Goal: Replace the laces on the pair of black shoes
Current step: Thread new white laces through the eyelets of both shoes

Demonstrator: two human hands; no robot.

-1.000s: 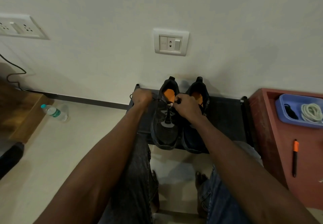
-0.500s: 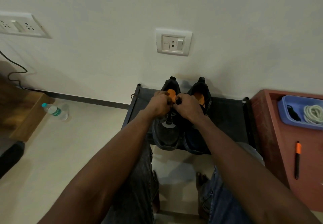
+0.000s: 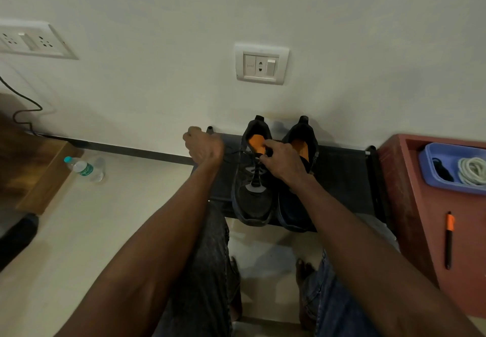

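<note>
Both hands (image 3: 203,146) (image 3: 282,163) grip lace (image 3: 238,153) on L shoe (image 3: 253,178).

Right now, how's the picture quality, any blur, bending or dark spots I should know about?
Head view: dim, warm room light; the pair of black shoes merges into the dark rack, so the lace barely shows. The left hand is slightly motion-blurred, the right hand sharper. Wide-angle bending curves the wall sockets and edges. No glare.
</note>
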